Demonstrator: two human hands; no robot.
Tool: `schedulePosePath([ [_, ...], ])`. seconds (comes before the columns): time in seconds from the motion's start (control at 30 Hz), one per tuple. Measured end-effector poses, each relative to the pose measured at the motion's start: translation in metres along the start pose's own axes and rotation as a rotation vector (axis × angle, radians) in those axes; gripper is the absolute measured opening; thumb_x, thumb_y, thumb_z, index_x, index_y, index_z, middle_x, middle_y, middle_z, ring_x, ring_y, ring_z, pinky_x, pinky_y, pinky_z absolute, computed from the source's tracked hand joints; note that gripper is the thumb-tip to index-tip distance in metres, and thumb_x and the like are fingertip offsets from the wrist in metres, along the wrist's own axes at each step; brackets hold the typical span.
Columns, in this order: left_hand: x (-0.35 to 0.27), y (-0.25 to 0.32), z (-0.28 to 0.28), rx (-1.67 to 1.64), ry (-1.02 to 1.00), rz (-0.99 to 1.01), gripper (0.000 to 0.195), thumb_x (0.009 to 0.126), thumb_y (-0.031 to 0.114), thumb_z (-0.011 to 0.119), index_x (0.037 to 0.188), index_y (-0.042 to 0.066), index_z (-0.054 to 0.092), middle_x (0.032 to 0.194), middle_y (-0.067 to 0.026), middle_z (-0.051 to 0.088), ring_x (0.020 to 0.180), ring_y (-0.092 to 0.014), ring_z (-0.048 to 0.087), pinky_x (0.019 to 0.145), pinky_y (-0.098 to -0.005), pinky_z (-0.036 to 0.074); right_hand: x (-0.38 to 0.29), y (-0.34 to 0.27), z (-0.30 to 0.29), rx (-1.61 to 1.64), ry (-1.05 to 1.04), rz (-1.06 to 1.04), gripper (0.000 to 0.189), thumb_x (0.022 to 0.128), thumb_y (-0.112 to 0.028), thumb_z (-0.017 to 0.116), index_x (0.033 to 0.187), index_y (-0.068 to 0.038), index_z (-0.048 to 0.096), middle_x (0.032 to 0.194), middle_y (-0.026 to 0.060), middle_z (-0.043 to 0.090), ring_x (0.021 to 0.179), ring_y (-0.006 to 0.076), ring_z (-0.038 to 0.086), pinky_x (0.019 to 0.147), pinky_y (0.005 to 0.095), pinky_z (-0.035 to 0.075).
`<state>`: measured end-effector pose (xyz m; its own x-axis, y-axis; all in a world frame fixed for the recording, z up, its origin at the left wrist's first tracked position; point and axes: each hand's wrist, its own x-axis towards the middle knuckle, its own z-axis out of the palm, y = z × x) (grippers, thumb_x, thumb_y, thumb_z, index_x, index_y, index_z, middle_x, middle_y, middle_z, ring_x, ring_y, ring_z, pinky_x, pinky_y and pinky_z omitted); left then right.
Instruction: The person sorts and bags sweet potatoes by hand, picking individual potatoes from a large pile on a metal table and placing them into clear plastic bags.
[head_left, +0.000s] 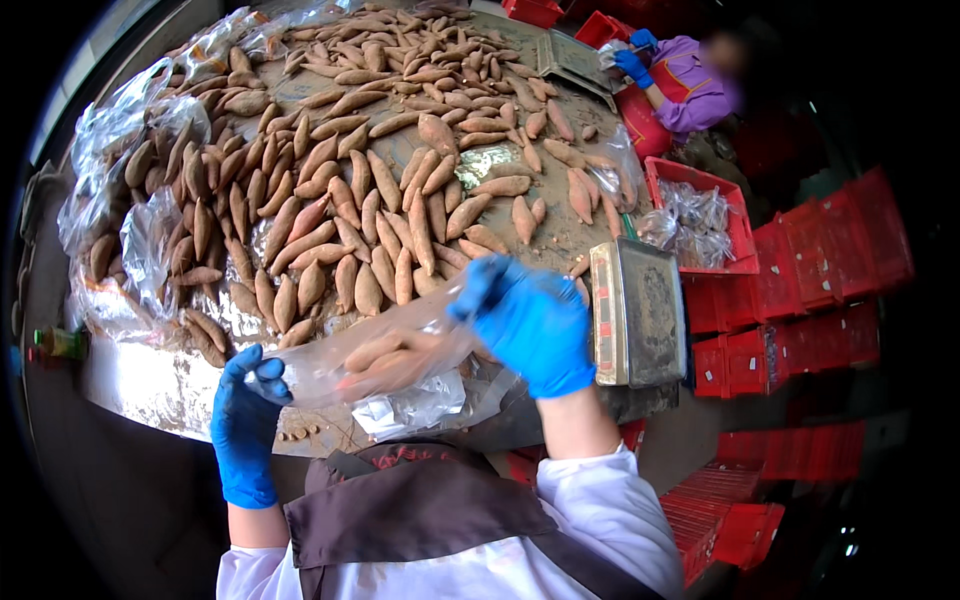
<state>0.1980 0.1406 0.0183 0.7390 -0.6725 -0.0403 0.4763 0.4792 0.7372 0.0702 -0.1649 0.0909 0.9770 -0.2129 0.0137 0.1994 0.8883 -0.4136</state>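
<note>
A clear plastic bag (315, 367) with several sweet potatoes (386, 358) inside is stretched between my two blue-gloved hands, above the table's near edge. My left hand (251, 420) pinches one end of the bag between thumb and fingers. At the other end, my right hand (525, 322) grips the bunched plastic, its fingertips partly hidden. The bagged sweet potatoes look blurred. Below the bag lie more clear plastic bags (416, 405). Just beyond my hands, a large heap of loose sweet potatoes (375, 225) covers much of the table.
A weighing scale (637, 311) stands right of my right hand. Behind it, a red crate (739, 225) holds filled plastic bags; stacked red crates (810, 255) rise beyond. Across the table, a co-worker (675, 97) in blue gloves holds a bag beside another scale (574, 64). Large plastic sacks (112, 165) lie left.
</note>
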Motion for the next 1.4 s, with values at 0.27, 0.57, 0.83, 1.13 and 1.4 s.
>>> schedulePosePath([
  [0.27,0.012,-0.029,0.0,-0.021,0.095,-0.237,0.045,0.087,0.029,0.053,0.118,-0.004,0.049,0.102,-0.0146,0.062,0.084,-0.019,0.061,0.08,-0.0304,0.048,0.022,-0.156,-0.019,-0.144,0.229,-0.404,0.033,0.08,-0.019,0.054,0.096,0.011,0.056,0.096,0.0216,0.061,0.093,0.0323,0.057,0.092,0.043,0.041],
  [0.57,0.022,-0.042,-0.004,0.044,0.089,-0.339,0.041,0.087,0.027,0.054,0.114,-0.003,0.052,0.098,-0.0108,0.062,0.084,-0.015,0.059,0.081,-0.0299,0.047,0.008,-0.172,-0.213,-0.778,0.879,-0.53,0.035,0.088,-0.025,0.048,0.114,-0.002,0.054,0.112,0.0123,0.057,0.103,0.026,0.054,0.096,0.0374,0.036],
  [0.83,0.015,-0.067,-0.017,0.109,0.12,-0.433,0.035,0.09,0.022,0.05,0.112,-0.005,0.054,0.099,-0.0117,0.063,0.085,-0.016,0.06,0.08,-0.0284,0.047,-0.082,0.083,-0.195,-0.865,0.514,0.035,0.049,0.085,-0.02,0.062,0.127,-0.002,0.044,0.097,-0.0006,0.056,0.082,0.0065,0.051,0.071,0.0201,0.044],
  [1.13,0.019,-0.134,-0.028,1.095,-0.206,0.009,0.056,0.076,0.015,0.065,0.127,0.004,0.044,0.129,-0.0152,0.044,0.119,-0.027,0.043,0.097,-0.0363,0.035,-0.106,0.137,-0.153,-1.704,0.308,-0.031,0.037,0.072,-0.004,0.055,0.11,-0.008,0.056,0.097,0.0134,0.061,0.092,0.0312,0.055,0.083,0.0374,0.043],
  [1.4,0.045,-0.126,0.0,0.486,-0.294,-0.534,0.062,0.074,0.01,0.071,0.128,0.002,0.042,0.122,-0.0108,0.05,0.113,-0.02,0.047,0.098,-0.0306,0.035,-0.092,0.103,-0.08,-0.991,0.01,-0.072,0.037,0.078,0.01,0.043,0.11,-0.002,0.057,0.107,0.0071,0.061,0.094,0.0128,0.056,0.085,0.0254,0.043],
])
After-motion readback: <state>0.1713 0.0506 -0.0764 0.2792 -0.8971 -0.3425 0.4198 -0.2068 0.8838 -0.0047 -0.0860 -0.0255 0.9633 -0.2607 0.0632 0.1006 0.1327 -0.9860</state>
